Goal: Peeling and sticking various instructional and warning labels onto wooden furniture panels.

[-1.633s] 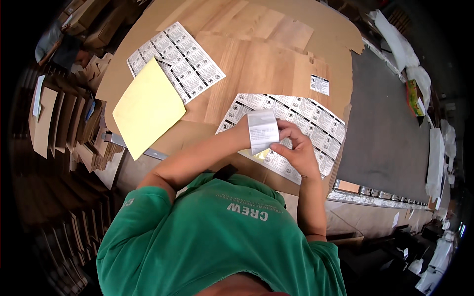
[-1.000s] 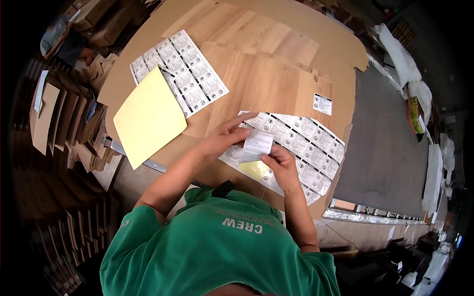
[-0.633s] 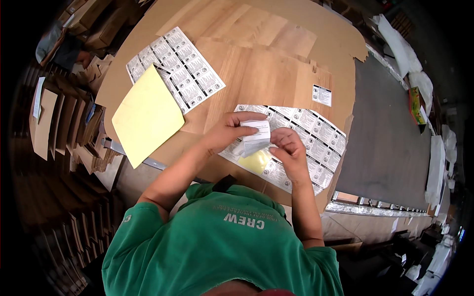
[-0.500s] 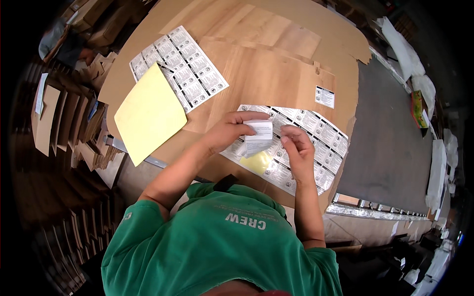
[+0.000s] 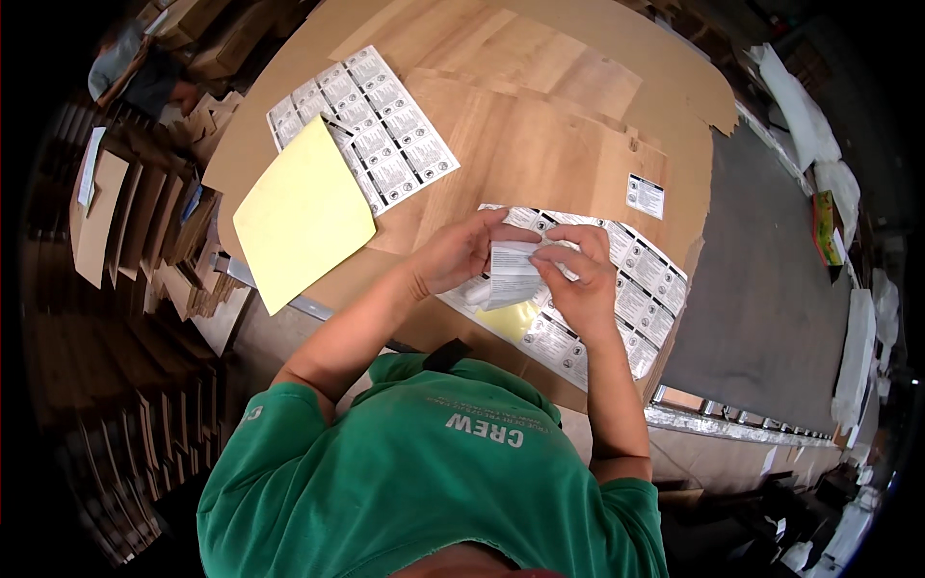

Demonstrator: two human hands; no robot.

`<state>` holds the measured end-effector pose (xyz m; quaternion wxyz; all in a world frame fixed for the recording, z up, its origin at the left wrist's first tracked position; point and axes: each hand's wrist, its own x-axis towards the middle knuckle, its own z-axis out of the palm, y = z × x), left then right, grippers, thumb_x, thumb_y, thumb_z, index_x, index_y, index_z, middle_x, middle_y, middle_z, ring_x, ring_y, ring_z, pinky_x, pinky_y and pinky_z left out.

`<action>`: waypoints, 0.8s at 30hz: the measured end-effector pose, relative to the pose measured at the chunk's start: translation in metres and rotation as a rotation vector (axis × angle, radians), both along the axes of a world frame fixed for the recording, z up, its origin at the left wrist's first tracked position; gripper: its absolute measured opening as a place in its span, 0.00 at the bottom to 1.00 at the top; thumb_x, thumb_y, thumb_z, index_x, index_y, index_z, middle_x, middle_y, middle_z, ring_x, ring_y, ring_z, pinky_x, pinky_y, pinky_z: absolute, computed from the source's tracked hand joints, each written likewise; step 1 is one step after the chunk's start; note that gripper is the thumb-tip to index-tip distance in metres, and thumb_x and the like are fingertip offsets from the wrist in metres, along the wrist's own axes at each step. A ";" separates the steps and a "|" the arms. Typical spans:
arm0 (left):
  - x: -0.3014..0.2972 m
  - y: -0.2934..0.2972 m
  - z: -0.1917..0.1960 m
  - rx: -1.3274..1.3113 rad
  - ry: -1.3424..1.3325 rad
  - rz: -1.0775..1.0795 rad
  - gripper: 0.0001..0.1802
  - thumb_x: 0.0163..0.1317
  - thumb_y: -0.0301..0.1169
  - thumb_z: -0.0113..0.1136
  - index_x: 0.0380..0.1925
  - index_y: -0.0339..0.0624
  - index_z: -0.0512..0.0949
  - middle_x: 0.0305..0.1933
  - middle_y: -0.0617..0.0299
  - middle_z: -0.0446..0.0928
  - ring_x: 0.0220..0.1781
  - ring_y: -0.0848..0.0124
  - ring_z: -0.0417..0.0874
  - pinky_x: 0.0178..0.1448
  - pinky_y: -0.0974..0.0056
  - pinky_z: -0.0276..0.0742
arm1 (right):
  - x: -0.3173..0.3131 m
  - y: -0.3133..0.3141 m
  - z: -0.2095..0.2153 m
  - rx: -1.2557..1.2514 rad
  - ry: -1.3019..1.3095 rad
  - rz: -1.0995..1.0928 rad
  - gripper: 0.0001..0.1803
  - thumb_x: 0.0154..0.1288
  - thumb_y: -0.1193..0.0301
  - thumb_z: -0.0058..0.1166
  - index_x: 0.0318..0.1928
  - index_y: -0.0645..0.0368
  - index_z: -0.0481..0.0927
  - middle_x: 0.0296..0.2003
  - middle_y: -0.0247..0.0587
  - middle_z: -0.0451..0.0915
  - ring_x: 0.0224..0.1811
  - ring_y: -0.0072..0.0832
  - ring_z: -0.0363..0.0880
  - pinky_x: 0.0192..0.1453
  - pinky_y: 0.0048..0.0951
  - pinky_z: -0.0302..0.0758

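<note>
A small white printed label (image 5: 514, 272), bent and hanging downward, is held above a sheet of labels. My left hand (image 5: 462, 252) has its fingers closed on the label's left upper edge. Opposite it, my right hand (image 5: 580, 279) pinches the label's right edge between thumb and finger. Beneath both hands lies the label sheet (image 5: 647, 294), with a bare yellow patch (image 5: 509, 319) near its front edge. One separate label (image 5: 645, 195) lies flat on the wood-grain panel (image 5: 540, 144) beyond my right hand.
At the left, a yellow sheet (image 5: 303, 217) partly covers another label sheet (image 5: 400, 140), with a dark pen (image 5: 336, 125) on it. Cardboard (image 5: 665, 67) lies under the panel. A dark conveyor belt (image 5: 761, 279) runs along the right. Stacked cardboard (image 5: 145, 212) and another person (image 5: 135, 72) are at far left.
My right hand has moved left and up to the label and now pinches its edge. My left hand still holds the label. The whole view has shifted slightly.
</note>
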<state>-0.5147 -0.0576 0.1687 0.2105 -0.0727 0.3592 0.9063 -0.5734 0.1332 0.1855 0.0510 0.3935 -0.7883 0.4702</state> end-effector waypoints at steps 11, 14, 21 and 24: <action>0.008 0.020 -0.092 -0.646 -0.146 0.056 0.16 0.61 0.36 0.59 0.46 0.37 0.80 0.46 0.58 0.79 0.47 0.72 0.78 0.52 0.69 0.72 | -0.163 0.096 -0.029 -0.532 -0.722 -0.375 0.07 0.58 0.75 0.59 0.37 0.63 0.77 0.29 0.33 0.78 0.28 0.20 0.73 0.36 0.20 0.70; 0.008 0.026 -0.100 -0.834 0.027 0.038 0.16 0.61 0.31 0.59 0.47 0.35 0.78 0.47 0.59 0.78 0.48 0.74 0.76 0.54 0.69 0.71 | -0.242 0.130 -0.058 -0.307 -0.682 -0.434 0.09 0.57 0.76 0.60 0.37 0.64 0.77 0.25 0.32 0.77 0.25 0.18 0.71 0.31 0.19 0.68; 0.007 0.022 -0.099 -0.707 -0.181 0.107 0.15 0.61 0.30 0.59 0.47 0.36 0.78 0.45 0.60 0.79 0.44 0.75 0.78 0.48 0.71 0.73 | -0.307 0.106 -0.094 -0.001 -0.794 -0.273 0.09 0.55 0.77 0.61 0.36 0.65 0.78 0.25 0.34 0.78 0.25 0.17 0.72 0.28 0.19 0.67; 0.003 0.024 -0.094 -0.685 -0.242 0.114 0.14 0.61 0.26 0.58 0.47 0.34 0.78 0.44 0.61 0.80 0.43 0.75 0.79 0.49 0.71 0.75 | -0.309 0.099 -0.094 0.017 -0.851 -0.235 0.07 0.55 0.78 0.61 0.35 0.64 0.78 0.26 0.35 0.79 0.24 0.18 0.73 0.25 0.20 0.67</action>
